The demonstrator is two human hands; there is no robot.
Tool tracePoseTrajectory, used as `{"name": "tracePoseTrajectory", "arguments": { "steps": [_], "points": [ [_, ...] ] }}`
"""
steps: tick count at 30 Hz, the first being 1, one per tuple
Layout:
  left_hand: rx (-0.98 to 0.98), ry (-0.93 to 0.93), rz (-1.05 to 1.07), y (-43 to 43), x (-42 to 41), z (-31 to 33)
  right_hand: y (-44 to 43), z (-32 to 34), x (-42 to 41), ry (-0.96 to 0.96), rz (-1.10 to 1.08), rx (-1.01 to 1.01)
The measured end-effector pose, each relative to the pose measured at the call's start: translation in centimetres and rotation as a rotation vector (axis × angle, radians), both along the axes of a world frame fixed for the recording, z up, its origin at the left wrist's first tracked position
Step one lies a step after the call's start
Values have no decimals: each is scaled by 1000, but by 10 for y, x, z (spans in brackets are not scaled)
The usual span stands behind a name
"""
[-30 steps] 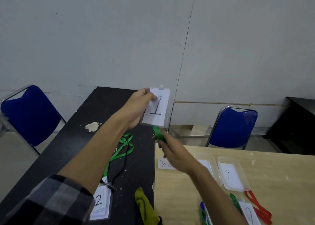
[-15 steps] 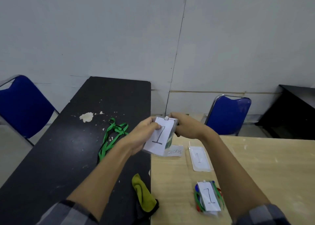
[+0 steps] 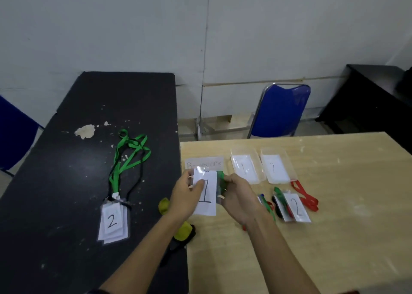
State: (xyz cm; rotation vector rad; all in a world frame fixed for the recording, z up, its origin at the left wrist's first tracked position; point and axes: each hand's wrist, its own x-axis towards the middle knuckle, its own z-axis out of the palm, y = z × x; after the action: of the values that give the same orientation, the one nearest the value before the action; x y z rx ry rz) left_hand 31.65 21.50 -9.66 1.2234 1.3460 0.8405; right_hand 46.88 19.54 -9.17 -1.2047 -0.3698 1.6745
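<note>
left hand [image 3: 186, 195] and right hand [image 3: 239, 196] both pinch the "1" badge [image 3: 207, 201] above the wooden table [image 3: 312, 238] at its left edge, green lanyard [image 3: 220, 179] bunched behind it (right fingers seem to trap it), so the risk is the strap uncoiling if that pinch slackens short of the 1 tray [image 3: 245, 151].

Two tables side by side: left table [image 3: 66, 182], right table [image 3: 334, 249]. On left table: badge [image 3: 113, 222] near front, lanyard [image 3: 129, 155] trailing back from it. On right table, far side: paper label [image 3: 204, 163], two trays [image 3: 260, 168] side by side to its right. Left hand [image 3: 185, 195] and right hand [image 3: 238, 197] hold card [image 3: 206, 195] between them, before label. Second badge [image 3: 295, 208] right of right hand, before trays. Chair [image 3: 281, 111] behind right table.
</note>
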Motion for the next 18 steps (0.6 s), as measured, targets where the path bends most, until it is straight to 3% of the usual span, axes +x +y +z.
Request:
{"name": "tracePoseTrajectory", "arguments": {
  "steps": [3, 6, 10, 18],
  "points": [
    [-19, -4, -15, -16, 20, -17, -25, -23, 0, -101, -84, -15],
    [-78, 28, -64, -34, 41, -38, -51, -45, 14, -49, -198, -95],
    [-142, 42, -185, -54, 70, -62, -83, -58, 41, 2, -133, -60],
    [-229, 96, -260, -45, 130, -78, -78, -79, 117, -334, -178, -152]
  ]
}}
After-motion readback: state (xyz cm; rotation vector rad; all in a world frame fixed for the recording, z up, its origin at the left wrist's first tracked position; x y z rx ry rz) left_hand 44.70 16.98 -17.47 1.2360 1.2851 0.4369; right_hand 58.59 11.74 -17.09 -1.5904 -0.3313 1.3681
